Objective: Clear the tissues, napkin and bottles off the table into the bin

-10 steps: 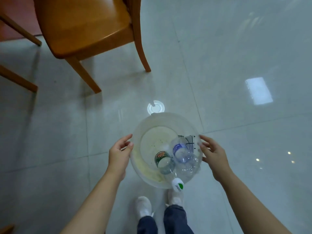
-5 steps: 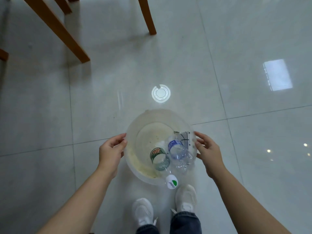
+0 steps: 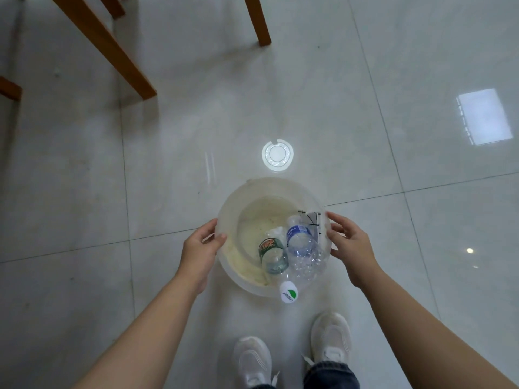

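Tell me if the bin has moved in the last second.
Yes. The bin has drawn back from the chair leg, toward the person, and left of the tile-joint crossing.

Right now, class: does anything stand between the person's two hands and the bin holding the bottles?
Nothing visible does. The left hand grips the bin's rim with its thumb hooked over the edge, and the right hand lies against the opposite side. The bottles already lie inside.

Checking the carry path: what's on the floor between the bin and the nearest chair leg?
In the head view, only bare tile and a round light reflection lie between the bin and the chair leg.
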